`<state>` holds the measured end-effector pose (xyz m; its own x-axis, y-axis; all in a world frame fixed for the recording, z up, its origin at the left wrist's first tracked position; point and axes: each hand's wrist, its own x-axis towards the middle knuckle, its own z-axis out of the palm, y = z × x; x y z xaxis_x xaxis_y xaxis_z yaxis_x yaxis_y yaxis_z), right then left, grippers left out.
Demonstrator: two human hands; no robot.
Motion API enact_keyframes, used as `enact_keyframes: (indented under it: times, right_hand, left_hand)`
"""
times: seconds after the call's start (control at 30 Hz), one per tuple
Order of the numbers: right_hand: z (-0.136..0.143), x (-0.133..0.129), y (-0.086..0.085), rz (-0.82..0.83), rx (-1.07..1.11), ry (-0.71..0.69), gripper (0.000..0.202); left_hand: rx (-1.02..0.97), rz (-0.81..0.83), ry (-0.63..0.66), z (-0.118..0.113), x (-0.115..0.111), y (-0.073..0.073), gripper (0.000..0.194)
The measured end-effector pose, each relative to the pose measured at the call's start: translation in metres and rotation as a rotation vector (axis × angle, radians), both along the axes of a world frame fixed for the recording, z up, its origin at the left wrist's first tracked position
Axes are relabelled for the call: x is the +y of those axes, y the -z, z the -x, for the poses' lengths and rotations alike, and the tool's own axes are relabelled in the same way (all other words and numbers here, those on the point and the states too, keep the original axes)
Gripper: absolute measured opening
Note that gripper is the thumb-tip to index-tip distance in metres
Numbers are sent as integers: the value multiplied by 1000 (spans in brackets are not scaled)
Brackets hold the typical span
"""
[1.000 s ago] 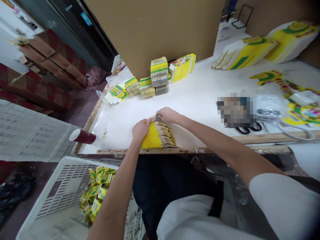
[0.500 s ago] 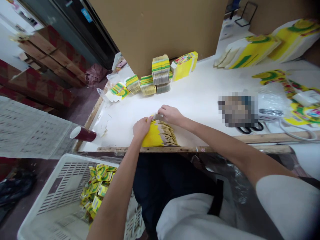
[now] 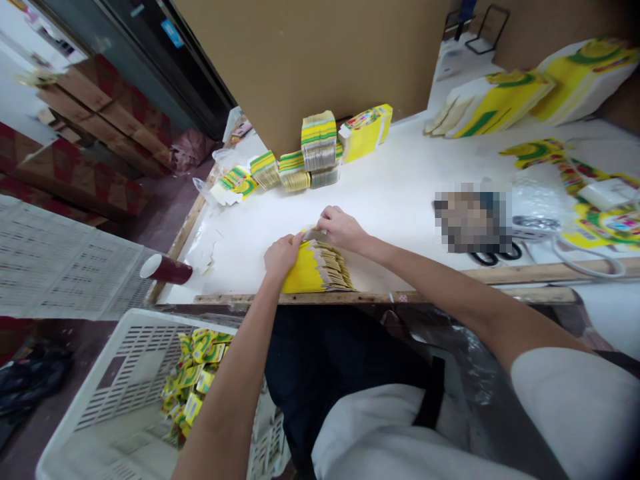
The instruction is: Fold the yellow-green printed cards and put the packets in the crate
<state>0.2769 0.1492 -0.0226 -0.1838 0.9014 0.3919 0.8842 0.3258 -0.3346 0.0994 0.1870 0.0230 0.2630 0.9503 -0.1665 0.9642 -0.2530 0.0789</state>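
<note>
A fanned stack of flat yellow cartons [image 3: 303, 272] lies at the table's front edge, its grey-brown flaps pointing right. My left hand [image 3: 283, 256] is closed on the far left corner of the top carton, thumb along its edge. With bent fingers, my right hand [image 3: 340, 227] pinches a grey-white flap [image 3: 311, 233] at the far end of that carton. The fingertips of both hands are close together there, and they partly hide the flap.
Bundles of green-and-yellow cartons [image 3: 319, 141] stand against a large cardboard sheet [image 3: 325, 60]. A dark red cup [image 3: 170, 269] lies on its side at left. Below is a white crate [image 3: 95, 393] holding small yellow packs. Scissors [image 3: 495, 255] and a cable are at right.
My right hand has shifted very slightly at the flap, its fingers curling a little more. My left hand keeps its hold, and the camera view has moved slightly.
</note>
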Motion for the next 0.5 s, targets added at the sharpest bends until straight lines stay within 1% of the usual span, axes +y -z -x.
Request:
enact_keyframes:
  times: [0.27,0.5]
  right_hand:
    - [7,2,-9,102,-78,22,25]
    - [14,14,-24,212,-131,65,28]
  left_hand:
    - [9,0,2,-1,-1,0,64]
    - [38,-3,5,-2,-1,0,58]
